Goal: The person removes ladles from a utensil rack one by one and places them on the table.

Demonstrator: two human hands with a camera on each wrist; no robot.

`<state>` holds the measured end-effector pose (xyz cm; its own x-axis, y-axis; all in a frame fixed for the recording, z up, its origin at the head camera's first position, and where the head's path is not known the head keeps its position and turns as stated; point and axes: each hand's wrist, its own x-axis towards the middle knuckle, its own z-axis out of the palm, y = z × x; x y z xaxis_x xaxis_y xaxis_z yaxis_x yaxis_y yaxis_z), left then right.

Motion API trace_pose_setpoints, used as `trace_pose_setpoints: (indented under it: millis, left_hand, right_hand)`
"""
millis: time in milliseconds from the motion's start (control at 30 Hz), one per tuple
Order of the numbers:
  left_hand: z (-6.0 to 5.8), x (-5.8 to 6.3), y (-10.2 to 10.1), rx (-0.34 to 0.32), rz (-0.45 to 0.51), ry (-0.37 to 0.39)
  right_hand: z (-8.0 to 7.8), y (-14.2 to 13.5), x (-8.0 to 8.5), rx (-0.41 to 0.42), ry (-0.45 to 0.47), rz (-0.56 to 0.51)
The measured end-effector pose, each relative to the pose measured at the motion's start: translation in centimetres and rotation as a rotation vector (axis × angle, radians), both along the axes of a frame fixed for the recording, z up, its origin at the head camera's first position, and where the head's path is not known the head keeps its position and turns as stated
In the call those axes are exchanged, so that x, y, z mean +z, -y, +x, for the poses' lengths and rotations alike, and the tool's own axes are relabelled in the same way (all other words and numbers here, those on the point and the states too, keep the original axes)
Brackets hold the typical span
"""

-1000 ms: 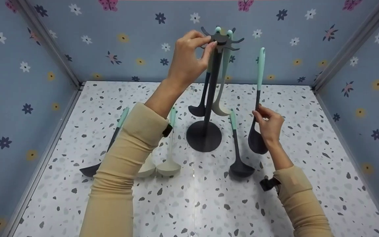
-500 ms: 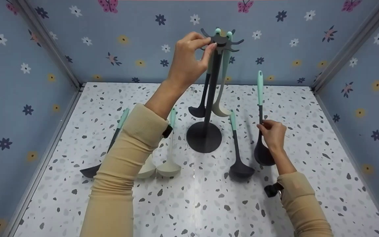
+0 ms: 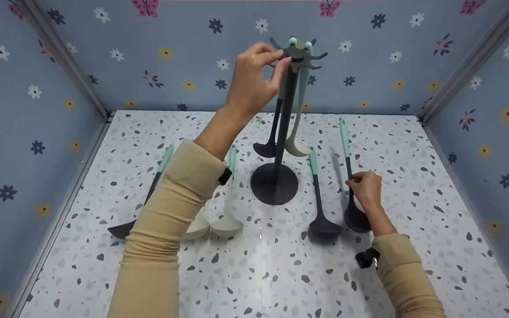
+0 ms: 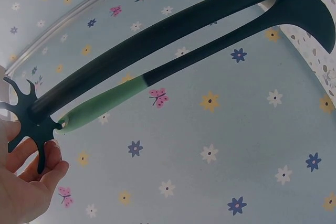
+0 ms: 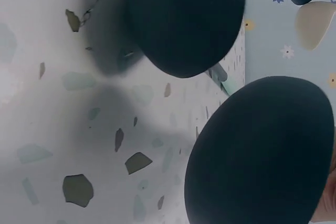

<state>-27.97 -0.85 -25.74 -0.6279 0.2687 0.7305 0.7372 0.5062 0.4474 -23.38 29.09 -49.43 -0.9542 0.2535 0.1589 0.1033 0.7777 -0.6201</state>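
Observation:
My left hand (image 3: 256, 75) pinches the hub at the top of a black utensil stand (image 3: 275, 183), thumb and fingers on either side of it. From the stand's hooks hang a black ladle (image 4: 220, 45) and a cream ladle (image 3: 297, 145), both with mint handles. My right hand (image 3: 366, 187) pinches the dark shaft of another black ladle (image 3: 357, 218), low over the tabletop at the right, its mint handle pointing away toward the back. In the right wrist view this ladle's bowl (image 5: 262, 156) fills the lower right and hides most of the hand.
A black ladle (image 3: 324, 227) lies between the stand and my right hand. Left of the stand lie a cream ladle (image 3: 226, 225), another cream ladle (image 3: 197, 227) partly behind my sleeve, and a black ladle (image 3: 122, 229). Flower-printed panels (image 3: 254, 26) wall the speckled table (image 3: 281, 274).
My right hand has brought its ladle down and toward me, and the handle has sunk from upright toward the table. My left hand has stayed on the stand's top.

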Motion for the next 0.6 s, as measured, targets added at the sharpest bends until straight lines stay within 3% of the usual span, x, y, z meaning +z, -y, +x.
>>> trace_pose_setpoints:
  millis: [600]
  left_hand:
    - [0.0,0.0,0.0,-0.003,0.002,0.003]
  right_hand:
    - [0.1,-0.4,-1.8,-0.011,0.234,-0.008]
